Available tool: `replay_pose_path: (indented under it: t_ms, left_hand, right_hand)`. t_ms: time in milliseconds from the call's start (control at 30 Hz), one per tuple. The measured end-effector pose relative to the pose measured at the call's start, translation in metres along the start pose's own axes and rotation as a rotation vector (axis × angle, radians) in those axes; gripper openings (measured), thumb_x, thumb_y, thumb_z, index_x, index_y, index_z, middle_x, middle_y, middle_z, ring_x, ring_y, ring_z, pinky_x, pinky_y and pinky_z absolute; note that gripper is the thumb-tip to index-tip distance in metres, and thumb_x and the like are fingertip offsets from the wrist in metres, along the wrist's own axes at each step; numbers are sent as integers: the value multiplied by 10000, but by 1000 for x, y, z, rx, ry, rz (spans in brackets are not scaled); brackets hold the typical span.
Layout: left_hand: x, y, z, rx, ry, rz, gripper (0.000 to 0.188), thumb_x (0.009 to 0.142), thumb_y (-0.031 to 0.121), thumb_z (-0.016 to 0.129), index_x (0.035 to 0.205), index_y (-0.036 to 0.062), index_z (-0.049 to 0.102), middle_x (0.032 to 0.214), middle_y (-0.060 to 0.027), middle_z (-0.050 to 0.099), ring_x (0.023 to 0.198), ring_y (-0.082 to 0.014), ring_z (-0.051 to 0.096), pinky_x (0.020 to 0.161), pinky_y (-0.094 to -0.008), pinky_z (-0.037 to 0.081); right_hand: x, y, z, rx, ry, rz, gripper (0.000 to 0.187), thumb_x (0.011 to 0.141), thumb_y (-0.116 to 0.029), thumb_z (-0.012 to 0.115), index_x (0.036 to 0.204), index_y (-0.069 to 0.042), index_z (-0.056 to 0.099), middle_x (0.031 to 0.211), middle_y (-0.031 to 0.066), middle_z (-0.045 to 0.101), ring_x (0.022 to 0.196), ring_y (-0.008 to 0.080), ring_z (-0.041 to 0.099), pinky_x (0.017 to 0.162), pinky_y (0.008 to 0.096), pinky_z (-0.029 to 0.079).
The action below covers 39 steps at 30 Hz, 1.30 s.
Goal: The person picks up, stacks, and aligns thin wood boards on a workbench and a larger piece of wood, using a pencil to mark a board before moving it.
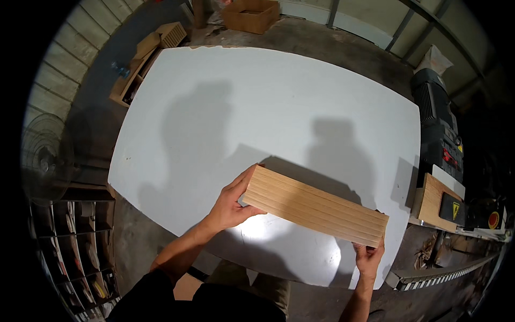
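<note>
A long bundle of pale wooden strips [316, 206], packed side by side, is held up over the near part of the white tabletop [268, 91]. My left hand [234, 201] is closed round its left end, with the thumb along the near edge. At the opposite end my right hand [369, 256] grips the lower right corner from the near side; some of its fingers are hidden behind the wood. The bundle slants, its right end nearer to me than its left. Its underside is out of sight.
A compartmented rack [80, 252] stands at lower left, below a fan [47, 161]. A wooden tray [129, 80] adjoins the table's far left corner. Beyond the table is a cardboard box [251, 16]. Along the right side is a machine with a dark motor [429, 99] and a wooden board [431, 199].
</note>
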<state>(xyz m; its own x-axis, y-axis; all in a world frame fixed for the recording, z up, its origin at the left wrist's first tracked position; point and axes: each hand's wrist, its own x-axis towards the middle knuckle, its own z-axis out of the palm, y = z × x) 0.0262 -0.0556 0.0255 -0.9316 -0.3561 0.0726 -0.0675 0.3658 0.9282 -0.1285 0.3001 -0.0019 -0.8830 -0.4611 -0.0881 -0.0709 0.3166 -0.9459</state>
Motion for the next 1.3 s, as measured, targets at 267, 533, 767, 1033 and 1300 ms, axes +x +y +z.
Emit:
replay_pose_path:
  t_ms: [267,533,767,1033,1300]
  left_hand:
    - [3,-2,3,-37,20,-2,934,666,143,850,1445,54,343,1437,-140,432,1310,-284,441,1074,-362,360]
    - [11,12,-7,-290,46,-63,711,729,123,811,1329,-53,472,1301,-143,549,1200,-184,510,1023,-340,398]
    - [107,67,-29,-285,-540,-566,563,810,405,733,1126,-49,628,1056,-120,666,968,-210,619,878,-334,471]
    - [102,127,18,-50,-933,-707,671,847,462,671,1282,-22,508,1281,-189,538,1179,-258,523,935,-370,451]
    - [25,154,80,209,-1320,-548,696,782,577,677,1253,81,551,1210,-162,571,1069,-231,556,760,-391,467]
  right_hand:
    - [7,-4,-3,60,-20,-7,694,790,-187,776,1344,37,424,1373,154,428,1207,250,473,1003,311,368]
    - [15,-28,-4,65,6,5,658,752,-35,751,1321,42,429,1219,118,553,1104,215,542,943,293,422]
    - [-12,-97,-38,410,-38,701,595,788,-373,759,1174,42,576,935,71,649,774,149,604,677,281,497]
    - [-165,-156,-19,642,324,838,750,774,-448,741,1323,-15,472,1287,182,532,1193,288,501,987,436,407]
    - [-343,-176,46,815,631,862,747,820,-448,696,1364,-16,420,1320,182,497,1202,281,489,978,424,417]
